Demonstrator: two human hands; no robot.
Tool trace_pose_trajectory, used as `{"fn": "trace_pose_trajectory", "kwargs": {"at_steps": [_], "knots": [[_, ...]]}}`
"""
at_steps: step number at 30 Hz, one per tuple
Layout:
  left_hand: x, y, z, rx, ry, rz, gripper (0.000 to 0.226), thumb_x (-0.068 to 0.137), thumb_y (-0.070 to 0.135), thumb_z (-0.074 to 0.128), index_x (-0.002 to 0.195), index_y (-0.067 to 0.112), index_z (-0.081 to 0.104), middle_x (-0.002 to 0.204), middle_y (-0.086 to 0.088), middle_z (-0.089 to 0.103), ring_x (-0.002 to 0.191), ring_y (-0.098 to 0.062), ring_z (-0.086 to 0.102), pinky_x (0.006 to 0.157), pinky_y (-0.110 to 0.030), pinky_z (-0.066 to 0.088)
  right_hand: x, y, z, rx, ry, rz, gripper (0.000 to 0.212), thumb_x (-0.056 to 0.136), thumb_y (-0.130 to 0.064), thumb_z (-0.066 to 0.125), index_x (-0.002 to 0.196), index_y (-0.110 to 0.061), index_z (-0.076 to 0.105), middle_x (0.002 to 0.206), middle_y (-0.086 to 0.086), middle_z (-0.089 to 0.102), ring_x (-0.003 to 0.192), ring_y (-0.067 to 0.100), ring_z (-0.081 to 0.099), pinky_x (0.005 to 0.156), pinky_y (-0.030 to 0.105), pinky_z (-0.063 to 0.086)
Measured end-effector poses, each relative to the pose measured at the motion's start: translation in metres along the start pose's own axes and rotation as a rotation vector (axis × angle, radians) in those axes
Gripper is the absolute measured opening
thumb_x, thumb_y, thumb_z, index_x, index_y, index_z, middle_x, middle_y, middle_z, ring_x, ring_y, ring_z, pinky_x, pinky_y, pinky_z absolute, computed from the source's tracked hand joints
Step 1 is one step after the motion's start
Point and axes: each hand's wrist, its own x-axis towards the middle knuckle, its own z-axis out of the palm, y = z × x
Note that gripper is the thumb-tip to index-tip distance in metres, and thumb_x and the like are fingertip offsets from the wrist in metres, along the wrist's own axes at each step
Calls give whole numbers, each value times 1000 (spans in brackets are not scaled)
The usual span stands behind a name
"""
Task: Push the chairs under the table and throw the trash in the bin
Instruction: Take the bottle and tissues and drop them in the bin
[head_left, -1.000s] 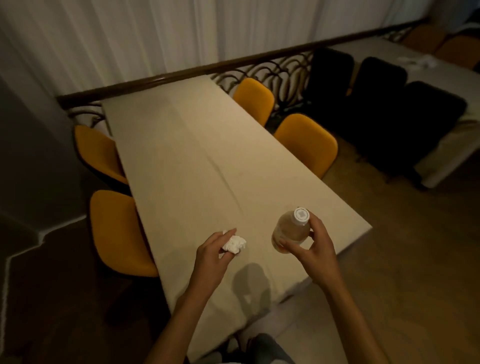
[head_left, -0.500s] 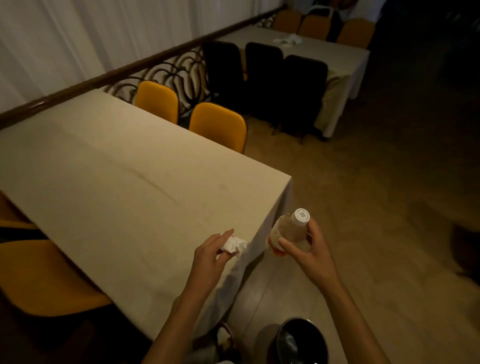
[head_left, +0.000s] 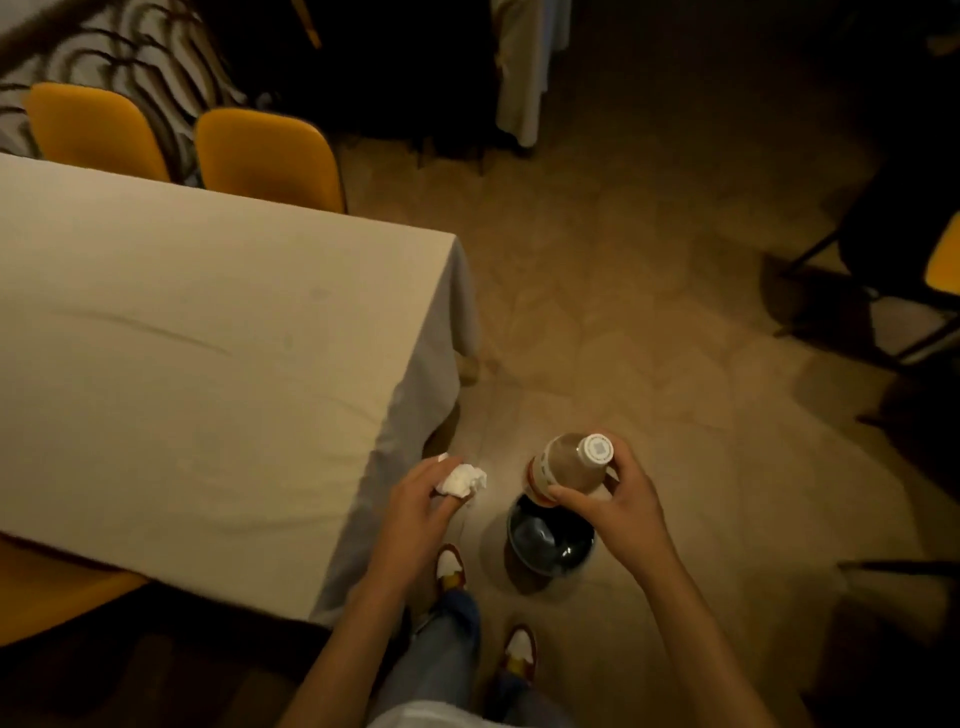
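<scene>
My left hand pinches a crumpled white tissue just off the table's near corner. My right hand grips a clear plastic bottle with a white cap, tilted, held directly above a small black bin on the floor. The bin stands right of the table, which is covered in a beige cloth. Two yellow chairs are tucked in at the table's far side; another yellow chair shows at the near left edge.
My two feet in white shoes stand beside the bin. Dark chairs and a second clothed table lie beyond. A chair with black legs sits at the right. Tan carpet spreads between them.
The view has swung right and down, off the table toward the floor. Both hands, still holding tissue and bottle, now hang past the table corner, with the bottle over the bin.
</scene>
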Motion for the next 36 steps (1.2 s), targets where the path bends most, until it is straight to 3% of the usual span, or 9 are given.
{"fn": "trace_pose_trajectory", "kwargs": {"at_steps": [5,8,11,14,18,22,25,32,36], "knots": [[7,-28,34,-5,-120,38,42,86,8,69,116,36,61,113,30,56,106,18,52,86,-2,40,-14,42,-3,-37,106,104,71,63,-25,92,121,-42,55,121,-22,60,115,5,57,93,29,55],[21,-54,56,-12,-196,43,41,87,7,68,118,32,62,114,26,59,107,12,55,90,-9,44,-16,70,2,-38,197,157,73,64,-21,92,122,-42,54,124,-19,59,117,6,56,93,28,54],[36,-75,83,15,-222,26,46,84,2,69,114,36,60,112,30,54,105,20,50,89,-2,38,-12,102,5,-9,255,234,74,63,-12,91,121,-41,55,125,-15,59,117,6,55,94,30,52],[46,-99,112,32,-244,-6,48,82,-1,70,113,34,61,111,22,57,104,23,46,85,3,33,-4,135,7,34,307,297,72,65,-7,89,117,-42,55,121,-17,60,114,3,56,89,21,51],[61,-137,161,98,-288,-44,40,83,0,68,118,19,67,116,11,60,106,11,51,86,3,33,11,195,9,94,384,401,72,64,-6,88,116,-44,56,115,-19,62,106,2,60,81,20,53],[70,-176,214,114,-355,-147,35,88,8,66,122,17,65,127,0,61,117,-11,54,90,0,37,29,259,12,90,381,445,72,61,-4,89,110,-46,57,107,-35,61,101,-9,59,74,9,51],[78,-212,256,133,-394,-185,34,91,16,62,125,20,63,130,2,59,118,-10,53,89,-7,39,39,310,19,116,372,462,72,62,1,87,111,-42,57,107,-33,61,100,-8,60,74,9,51],[110,-302,334,202,-416,-193,36,89,9,65,124,17,64,125,0,61,107,0,48,80,7,29,62,428,43,150,343,533,74,64,6,84,117,-36,56,114,-16,63,97,-11,60,70,7,50],[125,-354,379,249,-492,-189,43,87,3,65,128,15,60,127,-5,61,112,-11,55,90,-6,37,74,491,54,158,319,573,77,65,5,85,115,-43,52,118,-18,60,101,-9,59,74,8,51]]}}
